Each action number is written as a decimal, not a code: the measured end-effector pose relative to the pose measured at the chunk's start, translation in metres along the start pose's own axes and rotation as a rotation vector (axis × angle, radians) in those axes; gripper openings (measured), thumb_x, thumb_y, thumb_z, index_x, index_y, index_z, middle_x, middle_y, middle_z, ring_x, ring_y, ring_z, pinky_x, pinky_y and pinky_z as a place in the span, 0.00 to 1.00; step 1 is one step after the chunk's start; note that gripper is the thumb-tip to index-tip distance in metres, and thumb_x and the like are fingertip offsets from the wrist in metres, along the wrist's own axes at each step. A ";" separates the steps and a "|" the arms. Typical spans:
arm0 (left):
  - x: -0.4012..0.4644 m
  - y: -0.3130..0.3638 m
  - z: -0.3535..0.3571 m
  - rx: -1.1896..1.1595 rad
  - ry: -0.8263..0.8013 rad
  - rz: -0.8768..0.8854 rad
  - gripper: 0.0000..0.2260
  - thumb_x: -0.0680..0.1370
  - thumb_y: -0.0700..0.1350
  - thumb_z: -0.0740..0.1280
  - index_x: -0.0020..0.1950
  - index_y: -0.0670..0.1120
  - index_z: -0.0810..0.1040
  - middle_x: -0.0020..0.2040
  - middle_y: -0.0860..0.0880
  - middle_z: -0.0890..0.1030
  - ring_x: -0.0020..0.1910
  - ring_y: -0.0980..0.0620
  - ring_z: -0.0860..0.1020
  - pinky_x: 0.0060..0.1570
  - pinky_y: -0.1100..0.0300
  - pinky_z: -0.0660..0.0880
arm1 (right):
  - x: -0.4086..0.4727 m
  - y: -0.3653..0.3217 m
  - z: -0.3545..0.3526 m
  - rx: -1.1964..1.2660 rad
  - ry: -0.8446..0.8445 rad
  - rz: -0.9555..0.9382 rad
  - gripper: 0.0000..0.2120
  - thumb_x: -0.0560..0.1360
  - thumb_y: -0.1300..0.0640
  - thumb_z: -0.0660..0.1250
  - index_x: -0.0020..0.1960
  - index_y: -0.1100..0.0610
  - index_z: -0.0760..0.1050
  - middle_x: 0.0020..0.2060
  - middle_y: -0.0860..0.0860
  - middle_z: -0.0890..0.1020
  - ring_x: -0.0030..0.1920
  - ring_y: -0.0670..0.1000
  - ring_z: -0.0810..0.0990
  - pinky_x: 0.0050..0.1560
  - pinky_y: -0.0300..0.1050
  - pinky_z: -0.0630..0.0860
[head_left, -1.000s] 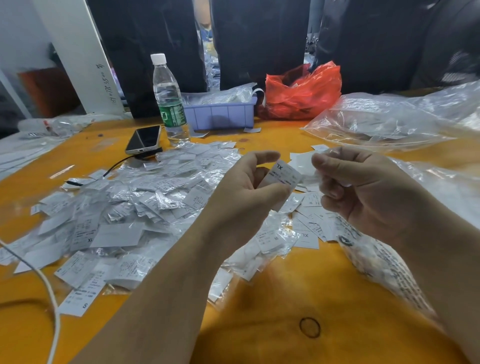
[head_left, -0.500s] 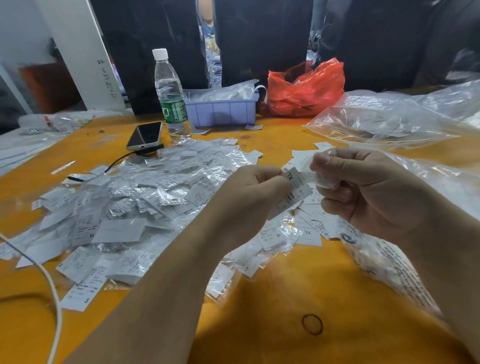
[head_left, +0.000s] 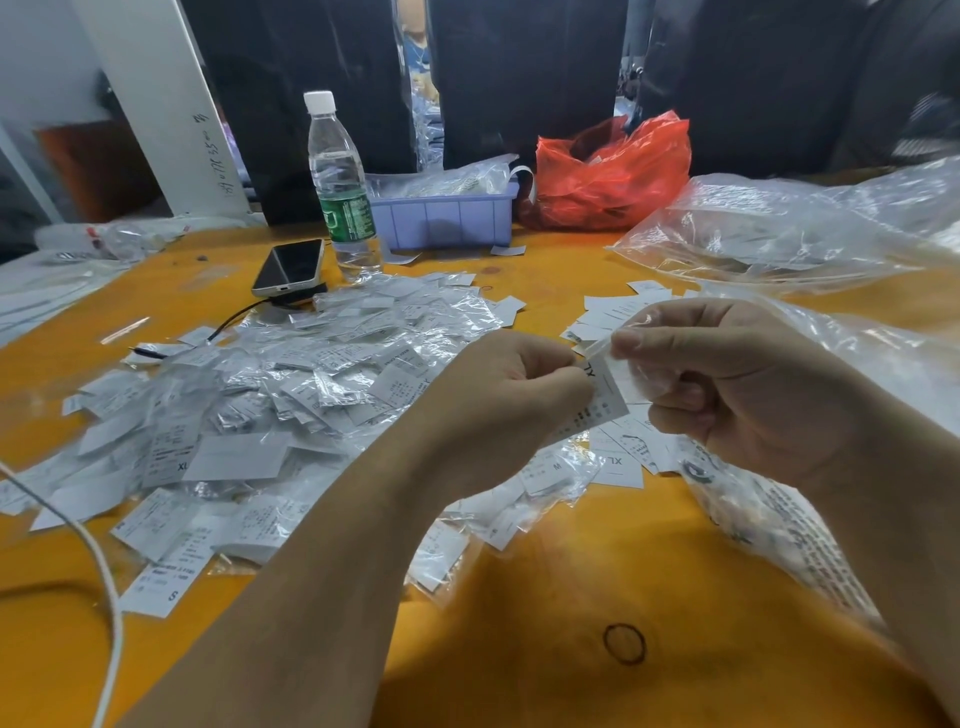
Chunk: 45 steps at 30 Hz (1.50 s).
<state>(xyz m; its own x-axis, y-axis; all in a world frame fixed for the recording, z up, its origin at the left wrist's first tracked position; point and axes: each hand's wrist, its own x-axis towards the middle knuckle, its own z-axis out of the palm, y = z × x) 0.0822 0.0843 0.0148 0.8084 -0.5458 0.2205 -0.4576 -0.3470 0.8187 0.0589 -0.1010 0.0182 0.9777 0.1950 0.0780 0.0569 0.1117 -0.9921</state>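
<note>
Above the orange table (head_left: 571, 597), my left hand (head_left: 498, 400) pinches a white size label (head_left: 602, 400) printed XL, with the fingers curled. My right hand (head_left: 727, 384) pinches a small clear plastic sleeve (head_left: 631, 371) at its top edge, right against the label. The label's end lies at the sleeve's mouth; how far it is inside I cannot tell. A large heap of bagged labels (head_left: 291, 384) covers the table on the left. Loose white labels (head_left: 618, 467) lie under and beyond my hands.
At the back stand a water bottle (head_left: 340, 187), a phone (head_left: 290, 266) on a cable, a lilac bin (head_left: 447, 218) and a red plastic bag (head_left: 608, 176). Big clear bags (head_left: 789, 228) fill the right side. A white cord (head_left: 104, 571) crosses the near left.
My left hand has closed its fingers on the label and brought it right to the sleeve in my right hand. Both hands have drawn together and sit slightly lower.
</note>
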 end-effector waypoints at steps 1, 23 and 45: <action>0.000 0.000 0.000 0.009 -0.001 0.000 0.18 0.69 0.49 0.59 0.40 0.34 0.77 0.33 0.41 0.70 0.32 0.52 0.66 0.30 0.59 0.59 | 0.000 0.000 0.000 -0.004 0.016 -0.010 0.08 0.62 0.57 0.73 0.30 0.57 0.74 0.28 0.53 0.63 0.24 0.45 0.59 0.24 0.37 0.53; -0.001 0.002 -0.002 0.034 -0.039 -0.045 0.18 0.69 0.50 0.60 0.39 0.35 0.78 0.31 0.45 0.69 0.32 0.51 0.66 0.34 0.56 0.62 | 0.001 0.000 -0.002 -0.111 -0.023 -0.029 0.09 0.57 0.61 0.79 0.31 0.55 0.79 0.22 0.48 0.65 0.23 0.45 0.58 0.21 0.34 0.58; 0.000 -0.007 -0.009 -0.263 0.041 -0.016 0.17 0.70 0.49 0.73 0.57 0.48 0.77 0.33 0.52 0.77 0.29 0.62 0.73 0.29 0.71 0.68 | 0.001 0.001 0.002 -0.167 0.014 -0.057 0.10 0.58 0.52 0.76 0.36 0.56 0.84 0.35 0.56 0.78 0.32 0.46 0.72 0.28 0.37 0.69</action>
<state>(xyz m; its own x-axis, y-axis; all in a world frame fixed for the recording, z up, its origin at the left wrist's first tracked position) 0.0895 0.0939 0.0139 0.8313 -0.5088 0.2238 -0.3375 -0.1421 0.9306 0.0591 -0.0985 0.0175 0.9745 0.1796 0.1345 0.1441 -0.0411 -0.9887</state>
